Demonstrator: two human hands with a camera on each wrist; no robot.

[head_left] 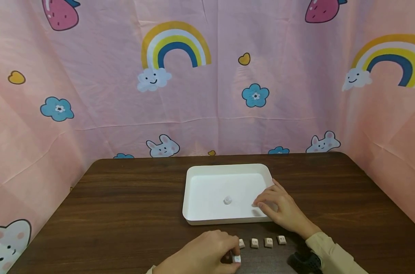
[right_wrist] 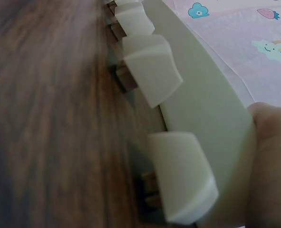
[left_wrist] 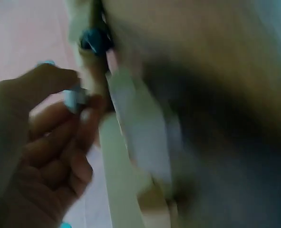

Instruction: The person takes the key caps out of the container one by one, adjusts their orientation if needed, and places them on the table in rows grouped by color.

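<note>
My left hand [head_left: 207, 253], low in the head view, pinches a small white keycap [head_left: 236, 259] between thumb and fingertips. That keycap [left_wrist: 75, 99] also shows between the fingertips in the left wrist view. Just beyond the hand stand several off-white keycaps [head_left: 268, 242] in a row, one partly hidden by the fingers. My right hand [head_left: 283, 207] is over the right side of a white tray [head_left: 197, 190], its fingers loosely bent and nothing visible in them. One small whitish piece [head_left: 227, 199] lies inside the tray.
The brown wooden table [head_left: 132, 205] carries the tray and keycaps. Behind it hangs a pink printed cloth [head_left: 221, 133], which also runs along both sides. A dark band [head_left: 305, 262] is round the right wrist. Large blurred shapes fill much of the left wrist view.
</note>
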